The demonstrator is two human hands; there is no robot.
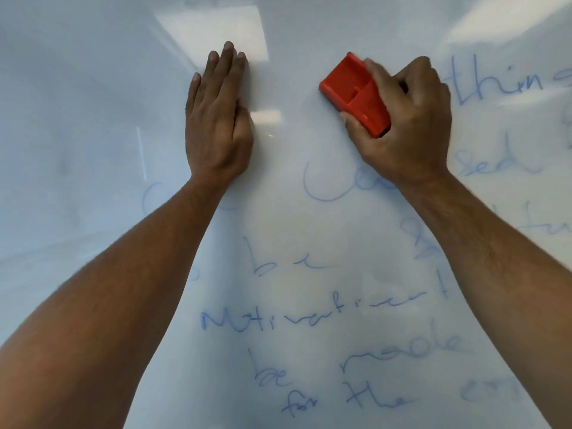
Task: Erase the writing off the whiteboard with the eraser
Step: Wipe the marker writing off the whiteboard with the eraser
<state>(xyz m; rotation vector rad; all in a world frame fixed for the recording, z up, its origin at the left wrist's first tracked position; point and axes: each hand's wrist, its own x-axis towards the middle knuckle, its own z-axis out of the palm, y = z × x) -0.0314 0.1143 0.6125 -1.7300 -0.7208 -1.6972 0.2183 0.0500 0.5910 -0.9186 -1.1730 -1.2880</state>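
The right hand (402, 119) presses a red eraser (356, 91) against the whiteboard (93, 134), its grip wrapped round the lower end of the block with the thumb on the near side and the fingers curled over the far side. The eraser sits tilted, its free end pointing up and to the left, in the upper middle of the board. I take the tilt to follow from the angle of the wrist, so the pad meets the surface flat as the arm sweeps.

The left hand (219, 119) lies flat on the board just to the left of the eraser, well apart from it, its fingers straight and held together and its grip on nothing. It looks placed there to steady the person's body while leaning in.

The board around both hands is clean. Faint blue writing (309, 317) remains below the hands and off to the right, some of it smeared, so by my reckoning most of the job is still ahead.
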